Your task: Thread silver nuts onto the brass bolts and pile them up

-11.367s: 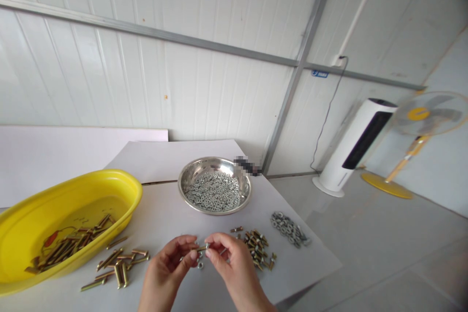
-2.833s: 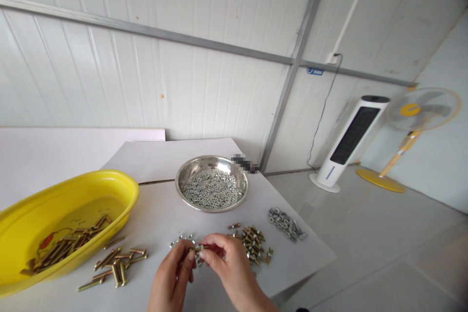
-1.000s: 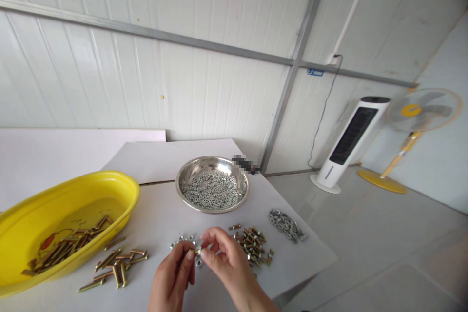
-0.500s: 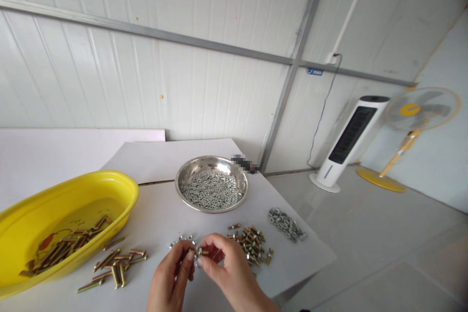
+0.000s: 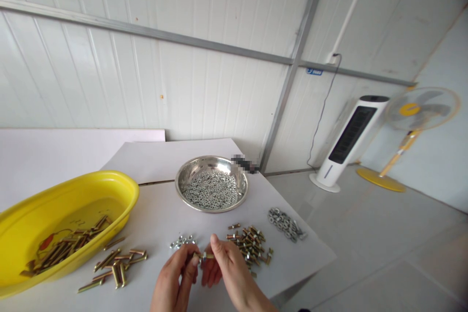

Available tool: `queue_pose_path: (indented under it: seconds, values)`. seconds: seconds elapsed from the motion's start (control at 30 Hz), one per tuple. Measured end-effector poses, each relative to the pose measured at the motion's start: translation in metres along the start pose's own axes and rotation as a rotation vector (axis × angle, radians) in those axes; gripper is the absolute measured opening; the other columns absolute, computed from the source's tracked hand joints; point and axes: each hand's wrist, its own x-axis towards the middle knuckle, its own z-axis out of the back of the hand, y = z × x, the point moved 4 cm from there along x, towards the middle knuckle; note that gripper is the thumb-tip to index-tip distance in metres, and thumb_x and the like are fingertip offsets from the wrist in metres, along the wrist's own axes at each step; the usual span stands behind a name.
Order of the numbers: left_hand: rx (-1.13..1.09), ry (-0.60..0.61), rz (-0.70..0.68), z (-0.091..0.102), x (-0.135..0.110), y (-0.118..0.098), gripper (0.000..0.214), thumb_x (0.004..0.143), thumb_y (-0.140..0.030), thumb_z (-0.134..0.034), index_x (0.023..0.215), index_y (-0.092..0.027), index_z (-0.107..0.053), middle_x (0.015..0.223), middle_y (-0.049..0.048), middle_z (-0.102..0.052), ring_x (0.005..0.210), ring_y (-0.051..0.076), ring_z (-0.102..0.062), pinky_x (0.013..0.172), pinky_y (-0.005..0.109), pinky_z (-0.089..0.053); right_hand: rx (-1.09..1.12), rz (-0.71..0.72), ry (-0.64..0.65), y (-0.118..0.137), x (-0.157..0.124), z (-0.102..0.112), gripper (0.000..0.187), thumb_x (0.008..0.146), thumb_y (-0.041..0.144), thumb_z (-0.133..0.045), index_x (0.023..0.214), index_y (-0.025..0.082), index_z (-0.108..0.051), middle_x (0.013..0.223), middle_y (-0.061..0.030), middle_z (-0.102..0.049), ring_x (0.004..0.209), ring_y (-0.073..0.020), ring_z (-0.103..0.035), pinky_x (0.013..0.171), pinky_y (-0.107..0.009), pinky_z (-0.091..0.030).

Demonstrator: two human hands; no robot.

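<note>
Low in the head view, my left hand (image 5: 174, 282) and my right hand (image 5: 228, 275) meet over the white table (image 5: 161, 214). Between their fingertips they pinch a short brass bolt (image 5: 202, 256) with a silver nut on it. Both hands are closed on it. Just beyond the fingers lies a small cluster of loose nuts (image 5: 181, 241). A pile of short bolts with nuts (image 5: 250, 244) lies to the right of my right hand. Loose long brass bolts (image 5: 115, 265) lie to the left of my left hand.
A yellow plastic tub (image 5: 120, 186) with more long bolts stands at the left. A steel bowl (image 5: 186, 170) full of nuts sits at the back. A heap of washers (image 5: 285, 223) lies near the table's right edge. A tower fan (image 5: 349, 141) and a pedestal fan (image 5: 420, 112) stand on the floor.
My hands have sunk a little toward me, and the right fingers have shifted round the bolt. The nut sits on the bolt between the fingertips. Nothing else on the table has moved.
</note>
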Motion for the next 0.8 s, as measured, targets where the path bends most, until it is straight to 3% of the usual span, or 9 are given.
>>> queue_pose_path:
  seconds: [0.1, 0.17, 0.27, 0.33, 0.53, 0.67, 0.8]
  values:
    - [0.016, -0.004, 0.03, 0.002, 0.002, 0.003, 0.024, 0.095, -0.04, -0.051, 0.085, -0.021, -0.062, 0.059, -0.0031, -0.056, 0.054, 0.015, -0.054, 0.053, 0.022, -0.041, -0.077, 0.141, -0.054, 0.012, 0.0, 0.008, 0.038, 0.096, 0.051, -0.05, 0.09, 0.018, -0.067, 0.074, -0.003, -0.069, 0.066, -0.0165, -0.064, 0.059, -0.023, -0.047]
    - [0.011, -0.001, 0.047, 0.003, 0.003, 0.006, 0.023, 0.095, -0.04, -0.051, 0.086, -0.021, -0.062, 0.058, -0.0035, -0.055, 0.053, 0.015, -0.053, 0.052, 0.021, -0.04, -0.135, 0.188, -0.048, 0.018, 0.001, 0.009, 0.018, 0.086, 0.032, -0.068, 0.099, 0.02, -0.067, 0.089, -0.0029, -0.071, 0.076, -0.017, -0.066, 0.065, -0.023, -0.05]
    - [-0.009, 0.013, 0.064, 0.003, 0.003, 0.008, 0.024, 0.095, -0.04, -0.052, 0.088, -0.021, -0.063, 0.059, -0.0037, -0.055, 0.053, 0.014, -0.052, 0.052, 0.021, -0.04, -0.229, 0.226, -0.078, 0.021, 0.003, 0.008, 0.029, 0.07, 0.005, -0.07, 0.095, 0.021, -0.069, 0.094, -0.001, -0.072, 0.075, -0.0157, -0.066, 0.065, -0.021, -0.05]
    - [-0.014, 0.018, 0.065, 0.002, 0.003, 0.009, 0.024, 0.095, -0.04, -0.052, 0.089, -0.021, -0.063, 0.058, -0.0038, -0.055, 0.053, 0.014, -0.052, 0.052, 0.021, -0.04, -0.259, 0.228, -0.114, 0.019, 0.004, 0.007, 0.028, 0.069, 0.0, -0.066, 0.089, 0.02, -0.071, 0.088, -0.0007, -0.073, 0.073, -0.0155, -0.067, 0.064, -0.021, -0.05]
    - [0.066, 0.015, -0.006, 0.004, 0.002, 0.011, 0.017, 0.096, -0.035, -0.051, 0.099, -0.022, -0.062, 0.068, -0.0022, -0.061, 0.059, 0.015, -0.058, 0.057, 0.022, -0.046, -0.19, 0.163, -0.064, 0.007, 0.003, 0.006, 0.01, 0.083, 0.02, -0.069, 0.09, 0.016, -0.076, 0.077, -0.0045, -0.075, 0.072, -0.0194, -0.069, 0.064, -0.023, -0.05]
    - [0.173, 0.007, -0.143, 0.007, 0.003, 0.004, 0.015, 0.095, -0.03, -0.053, 0.103, -0.024, -0.064, 0.088, 0.0038, -0.067, 0.079, 0.02, -0.065, 0.072, 0.027, -0.052, -0.162, 0.13, -0.039, 0.002, 0.002, 0.007, 0.024, 0.09, 0.036, -0.064, 0.084, 0.015, -0.074, 0.073, -0.0048, -0.073, 0.07, -0.0191, -0.068, 0.062, -0.023, -0.049]
    - [0.134, 0.046, -0.172, 0.006, 0.006, -0.004, 0.018, 0.097, -0.027, -0.048, 0.102, -0.025, -0.066, 0.086, 0.0032, -0.066, 0.079, 0.019, -0.064, 0.073, 0.027, -0.052, -0.047, 0.031, -0.025, -0.01, 0.004, 0.005, 0.043, 0.092, 0.049, -0.057, 0.074, 0.013, -0.07, 0.062, -0.0044, -0.068, 0.058, -0.0166, -0.064, 0.056, -0.023, -0.049]
